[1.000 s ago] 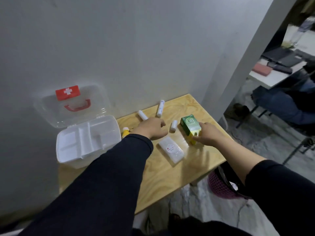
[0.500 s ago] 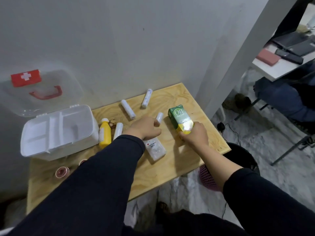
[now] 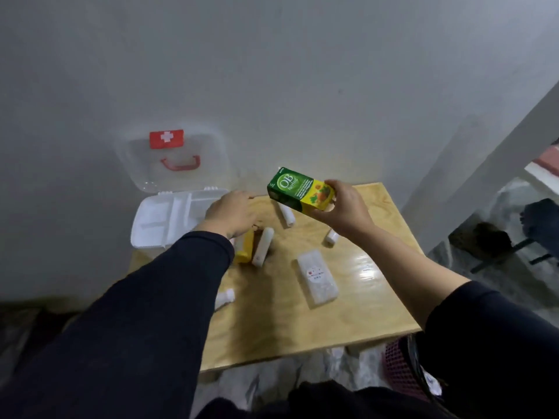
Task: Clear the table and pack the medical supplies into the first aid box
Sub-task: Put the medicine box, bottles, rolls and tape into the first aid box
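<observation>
While right hand [image 3: 348, 210] grips one green carton [image 3: 298, 190], four white rolls [image 3: 262, 247]

Both arms wear dark, near-black long sleeves of plain soft cloth, with no print or marking to be seen. The left sleeve [image 3: 145, 297] runs down to the wrist and ends in a snug cuff. The right sleeve [image 3: 490, 325] is pushed up, leaving the forearm bare below it. The left hand [image 3: 233, 214] and right hand [image 3: 348, 208] are bare: no gloves, rings or watch show. Dark clothing shows at the bottom edge.
</observation>
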### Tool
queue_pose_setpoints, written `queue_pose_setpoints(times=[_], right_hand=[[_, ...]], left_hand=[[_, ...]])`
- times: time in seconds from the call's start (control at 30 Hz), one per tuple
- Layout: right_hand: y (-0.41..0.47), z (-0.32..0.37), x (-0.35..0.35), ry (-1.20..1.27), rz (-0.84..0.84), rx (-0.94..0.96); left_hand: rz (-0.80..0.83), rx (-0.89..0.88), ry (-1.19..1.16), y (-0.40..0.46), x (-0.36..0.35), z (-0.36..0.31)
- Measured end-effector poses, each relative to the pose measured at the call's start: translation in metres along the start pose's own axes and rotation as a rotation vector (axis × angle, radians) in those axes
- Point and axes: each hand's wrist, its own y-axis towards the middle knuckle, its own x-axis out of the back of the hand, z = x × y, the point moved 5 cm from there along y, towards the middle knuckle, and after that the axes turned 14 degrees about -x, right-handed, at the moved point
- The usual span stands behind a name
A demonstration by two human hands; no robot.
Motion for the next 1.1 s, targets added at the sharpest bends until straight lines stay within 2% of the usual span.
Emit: queue_pose_setpoints(times=[0.2, 0.4, 0.53, 0.7, 0.83, 0.97, 1.1], right_hand=[[-0.008, 0.091, -0.047, -0.159, 0.151, 0.224], [-0.017, 0.153, -0.094, -0.405, 0.149, 0.369], [-0.012, 0.172, -0.128, -0.462, 0.177, 0.338], [-0.007, 0.182, -0.168, -0.453, 0.248, 0.250], [-0.001, 0.185, -0.189, -0.370, 0.260, 0.174], [0.004, 0.185, -0.208, -0.397, 0.242, 0.150], [0.002, 0.178, -0.227, -0.363, 0.246, 0.044]], left_hand=[[-0.059, 0.169, 0.061, -0.052, 0.025, 0.091], [0.031, 0.255, 0.049, -0.079, 0.022, 0.153], [0.113, 0.176, 0.092, -0.079, 0.014, 0.170], [0.125, 0.082, 0.185, -0.080, 0.009, 0.177], [0.104, 0.074, 0.225, -0.079, 0.005, 0.183], [0.116, 0.075, 0.243, -0.077, 0.003, 0.186], [0.103, 0.076, 0.247, -0.077, 0.000, 0.188]])
